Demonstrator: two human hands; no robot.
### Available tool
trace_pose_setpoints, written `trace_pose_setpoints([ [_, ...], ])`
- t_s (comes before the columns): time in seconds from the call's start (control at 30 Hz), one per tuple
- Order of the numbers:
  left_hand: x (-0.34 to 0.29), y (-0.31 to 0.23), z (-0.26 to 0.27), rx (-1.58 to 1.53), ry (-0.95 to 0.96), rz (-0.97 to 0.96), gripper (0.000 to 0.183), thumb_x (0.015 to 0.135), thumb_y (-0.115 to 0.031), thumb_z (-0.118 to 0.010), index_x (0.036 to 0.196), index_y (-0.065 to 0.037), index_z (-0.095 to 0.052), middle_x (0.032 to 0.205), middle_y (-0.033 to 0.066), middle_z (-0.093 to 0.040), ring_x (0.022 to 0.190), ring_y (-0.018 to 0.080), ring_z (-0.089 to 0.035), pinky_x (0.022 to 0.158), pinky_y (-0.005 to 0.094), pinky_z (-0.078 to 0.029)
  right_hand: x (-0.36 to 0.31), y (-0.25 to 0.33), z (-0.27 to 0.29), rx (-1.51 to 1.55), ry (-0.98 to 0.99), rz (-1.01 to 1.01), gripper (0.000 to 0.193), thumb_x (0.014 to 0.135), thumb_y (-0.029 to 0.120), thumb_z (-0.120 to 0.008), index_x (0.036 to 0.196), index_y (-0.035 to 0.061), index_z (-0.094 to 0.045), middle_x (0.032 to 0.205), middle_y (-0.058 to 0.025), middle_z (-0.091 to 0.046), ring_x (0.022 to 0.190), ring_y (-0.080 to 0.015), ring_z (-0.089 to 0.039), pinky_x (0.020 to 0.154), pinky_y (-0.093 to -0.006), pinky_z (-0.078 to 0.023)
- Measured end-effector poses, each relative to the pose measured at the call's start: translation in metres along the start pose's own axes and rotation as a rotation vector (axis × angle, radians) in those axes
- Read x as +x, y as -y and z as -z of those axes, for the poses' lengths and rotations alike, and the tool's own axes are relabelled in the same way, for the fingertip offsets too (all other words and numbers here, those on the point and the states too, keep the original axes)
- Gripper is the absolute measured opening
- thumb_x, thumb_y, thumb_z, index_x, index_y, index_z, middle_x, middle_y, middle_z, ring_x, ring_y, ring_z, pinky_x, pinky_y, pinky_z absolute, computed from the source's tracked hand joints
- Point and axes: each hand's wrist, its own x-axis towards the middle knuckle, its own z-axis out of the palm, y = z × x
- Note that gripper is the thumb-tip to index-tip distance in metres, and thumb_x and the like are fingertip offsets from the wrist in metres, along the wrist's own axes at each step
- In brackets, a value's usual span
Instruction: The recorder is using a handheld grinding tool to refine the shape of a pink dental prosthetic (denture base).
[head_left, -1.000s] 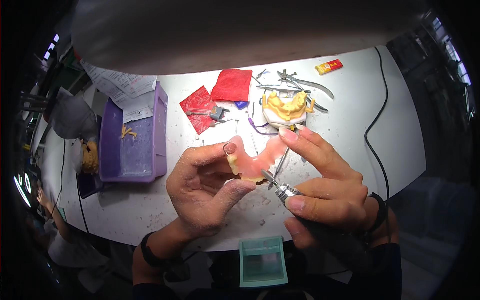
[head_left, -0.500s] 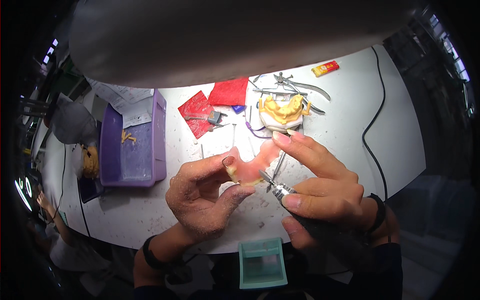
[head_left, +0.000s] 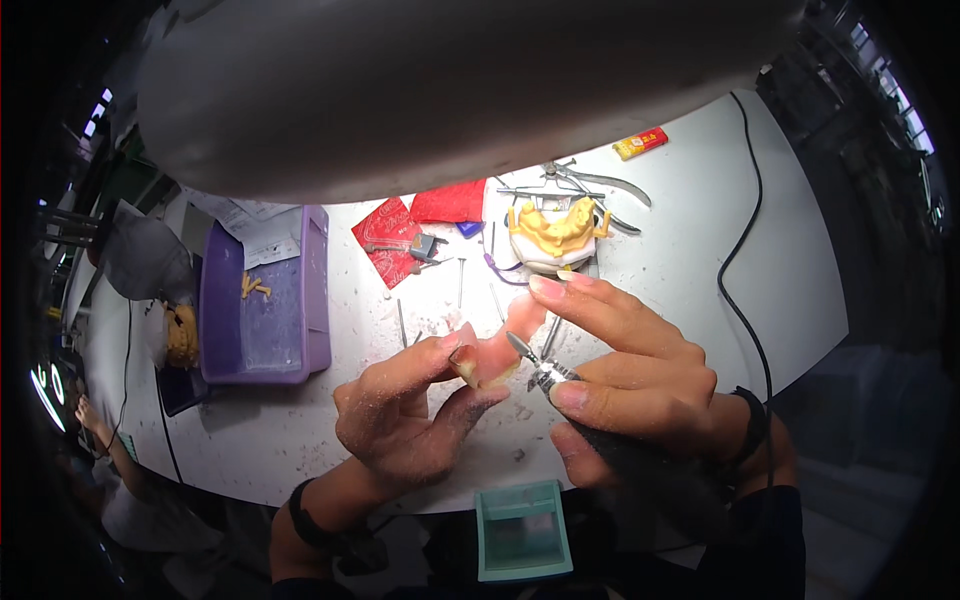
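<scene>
Between the thumb and fingers of my left hand (head_left: pixel 405 405) is a pink denture (head_left: pixel 497 352) with pale teeth along its lower edge. My right hand (head_left: pixel 640 390) grips a dark handpiece (head_left: pixel 625 445) with a silver collar. A pointed metal bur at its front lies against or just over the pink base; contact is hard to tell. The right fingertips reach over the denture's far end. Dust speckles the left fingers. Just beyond the hands stands a yellow dental model (head_left: pixel 557 232) on a white base.
At left stands a purple bin (head_left: pixel 318 340) holding papers and small tan pieces. Pliers (head_left: pixel 615 188), thin metal tools, red packets (head_left: pixel 448 203) and a small yellow-red packet (head_left: pixel 640 143) lie farther back. A black cord (head_left: pixel 735 260) runs down the right. A teal tray (head_left: pixel 525 575) sits below the table edge. A lamp hangs overhead.
The denture has tilted in my left hand, so fewer of its teeth show. My right hand and the bur have shifted slightly left and up. The whole view has moved a little.
</scene>
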Motion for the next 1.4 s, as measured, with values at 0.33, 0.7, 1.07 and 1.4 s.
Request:
trace_pose_setpoints([
  [0.33,0.001,0.0,0.001,0.002,-0.007,0.012,0.05,0.074,0.007,-0.08,0.117,0.006,-0.054,0.102,0.0214,-0.068,0.094,0.0242,-0.07,0.084,0.0332,-0.058,-0.005,-0.004,-0.002,0.217,-0.132,-0.172,0.041,0.072,-0.003,-0.072,0.109,0.0005,-0.055,0.091,-0.0199,-0.068,0.1,-0.0342,-0.068,0.088,-0.0436,-0.055],
  [0.7,0.002,0.003,-0.002,-0.073,0.085,0.166,0.043,0.082,0.013,-0.064,0.119,0.002,-0.046,0.106,0.02,-0.062,0.096,0.024,-0.066,0.089,0.037,-0.054,-0.003,-0.016,-0.012,0.473,-0.204,-0.47,0.042,0.081,-0.009,-0.069,0.119,-0.0003,-0.051,0.095,-0.0127,-0.064,0.088,-0.014,-0.066,0.078,-0.0246,-0.053],
  [1.07,0.006,0.01,0.001,-0.653,0.064,0.597,0.03,0.097,-0.004,-0.058,0.124,0.004,-0.048,0.105,0.0152,-0.063,0.089,0.018,-0.063,0.083,0.0303,-0.052,-0.009,-0.005,-0.025,0.565,-0.157,-0.666,0.041,0.08,-0.004,-0.073,0.117,-0.0005,-0.055,0.102,-0.0136,-0.064,0.09,-0.0135,-0.066,0.079,-0.0255,-0.053],
  [1.4,0.02,0.014,0.004,-0.805,0.107,0.708,0.037,0.103,-0.019,-0.046,0.134,0.0,-0.039,0.078,0.0043,-0.051,0.068,0.0113,-0.046,0.063,0.0262,-0.042,-0.006,-0.016,-0.004,0.298,0.08,-0.158,0.034,0.08,0.012,-0.066,0.11,0.0062,-0.053,0.074,-0.0122,-0.066,0.117,-0.0439,-0.058,0.104,-0.0568,-0.03],
])
